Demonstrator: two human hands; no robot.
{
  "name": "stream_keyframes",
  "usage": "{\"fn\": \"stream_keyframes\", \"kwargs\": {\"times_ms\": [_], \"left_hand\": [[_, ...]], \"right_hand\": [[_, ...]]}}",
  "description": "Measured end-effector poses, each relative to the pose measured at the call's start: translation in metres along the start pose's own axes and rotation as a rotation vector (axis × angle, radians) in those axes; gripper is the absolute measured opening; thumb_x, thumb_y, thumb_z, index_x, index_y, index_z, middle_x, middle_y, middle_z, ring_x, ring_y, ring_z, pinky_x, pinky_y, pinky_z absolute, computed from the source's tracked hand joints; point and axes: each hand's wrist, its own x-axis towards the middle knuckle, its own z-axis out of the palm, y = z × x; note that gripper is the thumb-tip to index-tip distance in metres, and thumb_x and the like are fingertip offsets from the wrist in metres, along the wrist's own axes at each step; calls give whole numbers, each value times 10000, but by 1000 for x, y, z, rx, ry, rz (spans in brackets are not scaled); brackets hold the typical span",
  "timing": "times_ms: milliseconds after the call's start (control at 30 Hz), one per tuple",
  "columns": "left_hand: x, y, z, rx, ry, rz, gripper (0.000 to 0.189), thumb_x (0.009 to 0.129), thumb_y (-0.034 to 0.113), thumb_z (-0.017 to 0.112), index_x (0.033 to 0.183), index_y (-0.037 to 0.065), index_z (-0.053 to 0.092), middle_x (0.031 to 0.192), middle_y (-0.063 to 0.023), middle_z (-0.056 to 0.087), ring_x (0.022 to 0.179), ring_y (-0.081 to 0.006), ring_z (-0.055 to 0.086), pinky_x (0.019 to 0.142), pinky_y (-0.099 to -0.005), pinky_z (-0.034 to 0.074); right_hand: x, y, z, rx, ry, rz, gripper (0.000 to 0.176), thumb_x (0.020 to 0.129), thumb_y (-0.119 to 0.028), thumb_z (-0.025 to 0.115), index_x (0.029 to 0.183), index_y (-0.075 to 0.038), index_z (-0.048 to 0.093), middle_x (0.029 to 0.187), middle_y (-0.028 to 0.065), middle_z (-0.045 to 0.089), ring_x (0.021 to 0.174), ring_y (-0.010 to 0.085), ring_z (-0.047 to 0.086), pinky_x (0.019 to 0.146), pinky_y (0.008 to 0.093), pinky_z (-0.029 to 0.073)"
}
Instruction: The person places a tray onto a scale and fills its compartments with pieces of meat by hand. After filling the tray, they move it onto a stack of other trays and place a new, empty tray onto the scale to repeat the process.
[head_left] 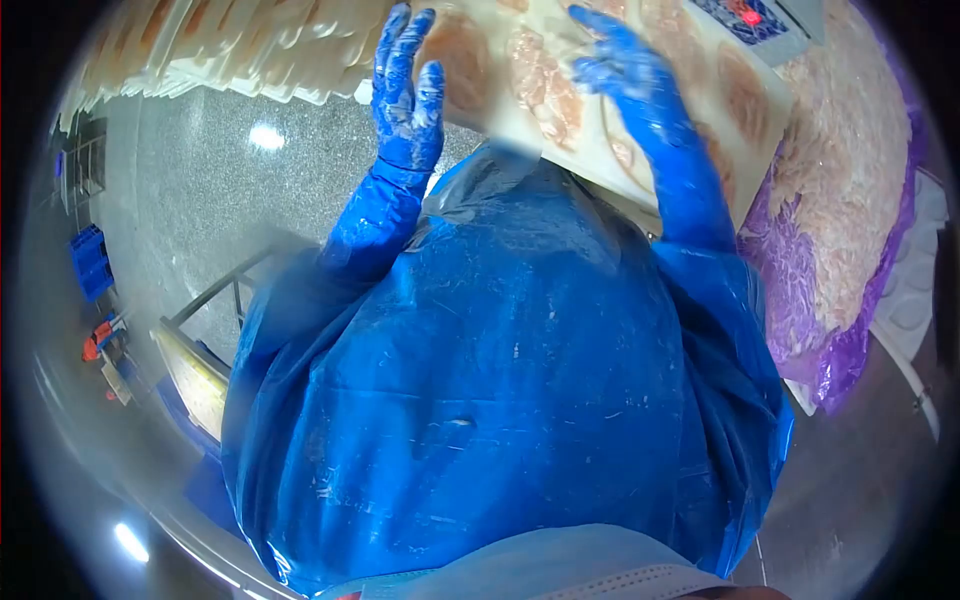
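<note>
A white tray (590, 165) with several pale pink pieces of raw meat in its hollows lies at the top of the view. My left hand (408, 110), in a wet blue glove, is raised at the tray's left edge with its fingers apart, holding nothing. Over the middle of the tray is my right hand (635, 80), also gloved in blue and slightly blurred. Its fingers are stretched and spread, with nothing visible in them. A meat piece (545, 85) lies between the two hands; another piece (455, 60) is beside my left fingers.
Stacked white trays (270, 45) fill the upper left. At right, a large heap of pale raw meat (840, 160) lies on purple plastic sheeting (840, 365). A device with a red light (755, 20) stands at the top right. A metal-framed stand (195, 375) is at left.
</note>
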Motion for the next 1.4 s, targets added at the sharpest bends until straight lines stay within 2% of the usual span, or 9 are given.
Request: {"fn": "stream_keyframes", "kwargs": {"times_ms": [167, 233, 367, 700, 967, 1000, 1033, 1267, 1400], "left_hand": [[-12, -1, -3, -161, -171, 36, 509, 1007, 305, 525, 1430, 24, 494, 1500, -197, 447, 1420, -336, 390, 1177, -440, 292], [-7, -1, 17, 37, -317, 174, 548, 985, 305, 552, 1472, 76, 446, 1535, -163, 403, 1445, -356, 340, 1195, -486, 234], [-4, -13, 49, 345, -573, 228, 611, 982, 317, 544, 1516, 75, 374, 1574, -139, 353, 1481, -329, 277, 1218, -480, 180], [8, -9, 55, 329, -577, 312, 664, 975, 410, 535, 1540, 123, 337, 1599, -110, 316, 1496, -285, 259, 1220, -492, 163], [16, -6, 33, 224, -633, 340, 584, 993, 337, 534, 1514, 122, 380, 1555, -89, 405, 1479, -245, 307, 1225, -482, 185], [11, -12, 29, -299, -556, -88, 532, 999, 325, 525, 1482, 123, 433, 1536, -79, 438, 1473, -230, 320, 1235, -461, 155], [21, -10, 14, 161, -444, 252, 541, 999, 317, 522, 1497, 132, 420, 1541, -82, 431, 1466, -237, 334, 1236, -444, 134], [-26, 0, 15, 419, -706, 218, 665, 969, 372, 530, 1555, 137, 319, 1623, -82, 275, 1518, -287, 195, 1236, -491, 92], [-36, 7, 5, 362, -793, 214, 639, 973, 387, 500, 1545, 147, 347, 1603, -87, 316, 1512, -307, 212, 1234, -518, 78]], "right_hand": [[-6, 3, 24, -652, 310, -175, 381, 920, -24, 616, 1300, -15, 590, 1174, 142, 660, 935, 189, 651, 826, 280, 539], [-10, 28, 38, -415, 312, -147, 381, 926, -124, 637, 1293, -30, 598, 1286, 146, 619, 1138, 257, 608, 989, 356, 490], [-29, 36, 39, -1223, 2, -331, 515, 906, -256, 652, 1366, -48, 552, 1445, 116, 524, 1420, 327, 370, 1204, 448, 228], [-98, -17, 2, -627, 243, 169, 458, 880, -101, 679, 1324, -49, 581, 1302, 179, 601, 1156, 347, 600, 1012, 402, 474], [-97, 20, -7, -503, 80, 98, 167, 893, -51, 644, 1060, -62, 648, 976, 121, 681, 832, 243, 682, 768, 347, 538], [-93, 17, -10, -398, 60, 134, 145, 901, -40, 637, 1045, -31, 649, 965, 98, 690, 811, 197, 676, 758, 314, 535], [-86, 4, -8, -395, 53, 139, 145, 901, -40, 637, 1045, -31, 649, 965, 98, 690, 811, 197, 676, 758, 314, 535], [-61, 29, 35, 377, -44, 182, 370, 1045, -176, 457, 1314, 66, 533, 1277, 140, 605, 1122, 179, 596, 981, 255, 472], [-64, -8, 25, 140, 128, 229, 328, 961, 22, 557, 1289, 49, 565, 1220, 144, 653, 1095, 200, 642, 966, 312, 516]]}}
